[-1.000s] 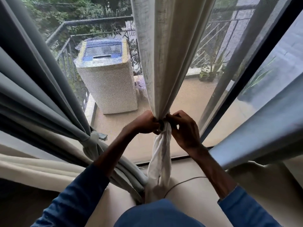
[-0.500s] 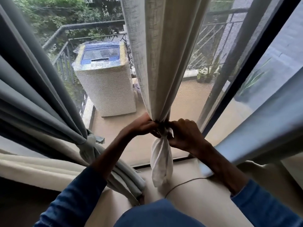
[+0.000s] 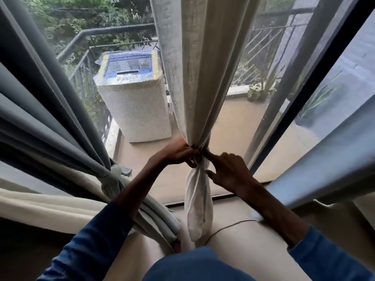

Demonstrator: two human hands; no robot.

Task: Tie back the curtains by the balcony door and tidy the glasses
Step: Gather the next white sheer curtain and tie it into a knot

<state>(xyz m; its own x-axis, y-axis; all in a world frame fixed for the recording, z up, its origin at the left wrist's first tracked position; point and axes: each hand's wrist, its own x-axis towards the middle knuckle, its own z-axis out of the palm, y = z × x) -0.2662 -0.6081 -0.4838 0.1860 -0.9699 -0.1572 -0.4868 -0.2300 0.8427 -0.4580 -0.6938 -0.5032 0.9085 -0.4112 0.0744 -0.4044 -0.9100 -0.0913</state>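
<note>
By the balcony door the cream curtain hangs bunched at its waist, where the left hand grips the gather and the right hand touches it with a straight forefinger, thumb apart.

Dark blue long sleeves end mid-forearm; hands bare; blue garment below, perhaps trousers

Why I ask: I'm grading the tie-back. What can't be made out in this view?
Head view only.
- Fastening where the white curtain is gathered: covered by the left hand and a finger of the right hand.
- Curtain tops: cut off by the upper edge.
- Glasses: none in frame.
- Lower end of the thin cord: hidden behind the person's blue clothing.
</note>
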